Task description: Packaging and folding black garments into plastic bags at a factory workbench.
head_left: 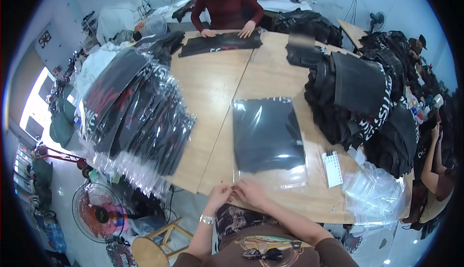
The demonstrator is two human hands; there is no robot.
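In front of me on the table lies a folded black garment inside a clear plastic bag, its bottom edge toward me. My left hand and my right hand meet at the table's near edge, beside the bag's near left corner. The fingers of both are drawn together in a pinch. Anything between them is too small to make out, and the right hand is slightly blurred. A white card or sheet of small labels rests right of the bag.
Bagged black garments are piled on the left; unbagged black garments are heaped right. Loose clear bags lie at the near right. Across the wooden table, a co-worker handles a black garment. A stool and fan stand near left.
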